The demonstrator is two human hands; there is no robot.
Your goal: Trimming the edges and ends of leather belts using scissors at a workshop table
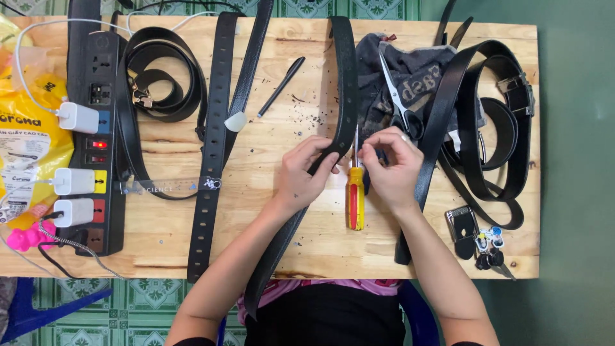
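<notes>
Belt (346, 83): laid lengthwise away from the body, pinched between both hands.
Left hand (301, 176): closed on belt.
Right hand (391, 170): fingertips pinched at the belt edge, above the screwdriver (355, 198).

Belts and tools spread across the counter (288, 250)

A screwdriver (355, 195) lies mid-counter between the left hand (304, 173) and right hand (391, 170), with a belt (346, 83) running away behind them. A power strip (99, 128) lies far left, a pen (280, 86) left of the belt, and scissors (396, 96) on a cloth (416, 74) to its right.
</notes>
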